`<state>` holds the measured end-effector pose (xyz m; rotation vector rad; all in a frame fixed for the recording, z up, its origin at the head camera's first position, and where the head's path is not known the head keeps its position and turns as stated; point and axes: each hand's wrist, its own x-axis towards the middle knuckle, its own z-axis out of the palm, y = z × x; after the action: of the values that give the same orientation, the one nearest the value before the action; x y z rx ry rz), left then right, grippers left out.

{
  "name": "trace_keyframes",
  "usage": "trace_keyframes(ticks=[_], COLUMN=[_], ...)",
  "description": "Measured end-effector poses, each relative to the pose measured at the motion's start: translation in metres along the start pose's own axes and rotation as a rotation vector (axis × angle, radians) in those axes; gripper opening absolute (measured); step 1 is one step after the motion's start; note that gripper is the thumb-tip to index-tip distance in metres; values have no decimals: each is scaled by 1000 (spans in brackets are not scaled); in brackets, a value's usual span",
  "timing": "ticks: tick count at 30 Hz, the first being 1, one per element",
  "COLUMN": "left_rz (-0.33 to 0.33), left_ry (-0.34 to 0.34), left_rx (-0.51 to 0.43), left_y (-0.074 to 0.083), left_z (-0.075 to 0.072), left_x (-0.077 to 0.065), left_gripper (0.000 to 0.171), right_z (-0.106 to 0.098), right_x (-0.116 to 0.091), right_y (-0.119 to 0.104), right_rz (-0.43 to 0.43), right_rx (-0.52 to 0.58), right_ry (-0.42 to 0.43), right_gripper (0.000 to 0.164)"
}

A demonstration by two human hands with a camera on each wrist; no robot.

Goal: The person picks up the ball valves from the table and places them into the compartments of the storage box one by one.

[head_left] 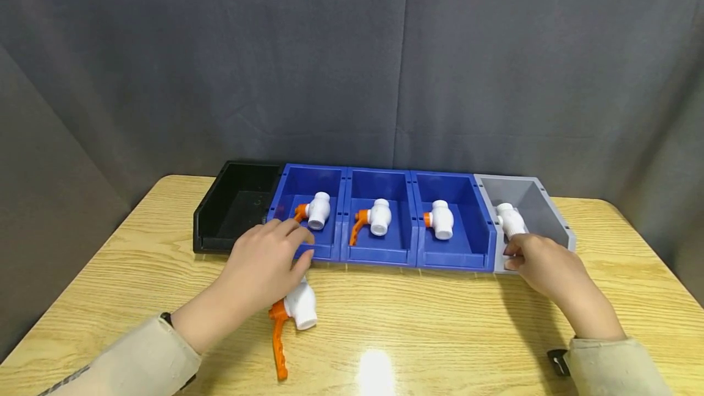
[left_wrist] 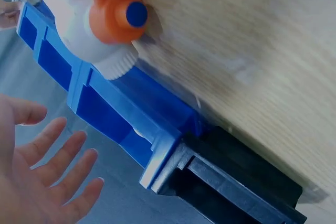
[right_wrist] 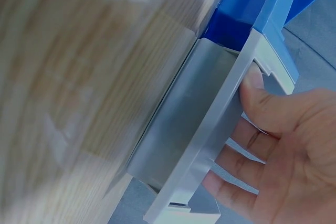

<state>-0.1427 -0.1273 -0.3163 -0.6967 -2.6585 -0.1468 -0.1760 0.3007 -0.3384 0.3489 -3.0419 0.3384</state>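
My left hand (head_left: 269, 261) hovers before the leftmost blue bin, its fingers loosely spread and empty in the left wrist view. Below it, a white ball valve (head_left: 301, 307) with an orange lever handle (head_left: 278, 347) lies on the table, its upper end partly hidden by the hand. My right hand (head_left: 547, 264) reaches over the low front of the grey bin (head_left: 555, 219). Its fingertips are right at the lower end of a white valve body (head_left: 510, 219) inside. In the right wrist view, the thumb (right_wrist: 254, 80) is at the bin's rim, the fingers are bent slightly, and the bin wall hides the valve.
Three blue bins (head_left: 379, 255) stand joined in a row between a black bin (head_left: 220, 243) and the grey one. Each blue bin holds a white valve; two have orange levers, and the third valve (head_left: 442, 220) shows an orange stub. A grey curtain (head_left: 352, 66) hangs behind the wooden table (head_left: 451, 329).
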Motion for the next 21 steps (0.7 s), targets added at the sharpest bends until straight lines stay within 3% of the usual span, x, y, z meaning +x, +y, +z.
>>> trace_keyframes(ticks=[21], left_rz=[28], left_ry=[-44], left_rx=[-29], left_y=[21], left_z=[1], left_x=[-34], left_gripper=[23], right_z=[0], right_x=[0], right_y=[0], right_rz=[-7], right_rx=[-1], right_ry=[10], right_gripper=[9])
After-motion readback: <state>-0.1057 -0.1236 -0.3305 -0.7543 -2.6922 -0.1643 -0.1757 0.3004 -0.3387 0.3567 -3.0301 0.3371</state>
